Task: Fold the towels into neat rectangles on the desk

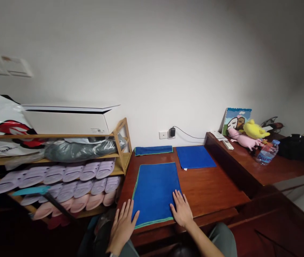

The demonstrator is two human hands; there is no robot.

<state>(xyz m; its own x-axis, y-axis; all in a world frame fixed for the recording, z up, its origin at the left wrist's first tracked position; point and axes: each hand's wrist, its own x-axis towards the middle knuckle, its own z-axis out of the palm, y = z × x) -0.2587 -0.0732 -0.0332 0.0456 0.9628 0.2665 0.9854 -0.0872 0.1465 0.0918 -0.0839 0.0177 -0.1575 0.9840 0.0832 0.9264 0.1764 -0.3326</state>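
Observation:
A blue cloth with green edging lies flat on the brown wooden table, its near edge close to the table's front. My right hand rests at the cloth's right side, fingers stretched out over its lower right edge. At the lower left corner, my left hand is open, fingers extended beside the cloth and its thumb by the edge. Behind it, a folded blue cloth strip lies along the wall. To the right of that is another folded blue cloth with a small white tag.
Left of the table stands a wooden shoe rack with lilac slippers and a white box. On the raised right surface are a water bottle, a pink plush toy and a remote. A black charger sits in the wall socket.

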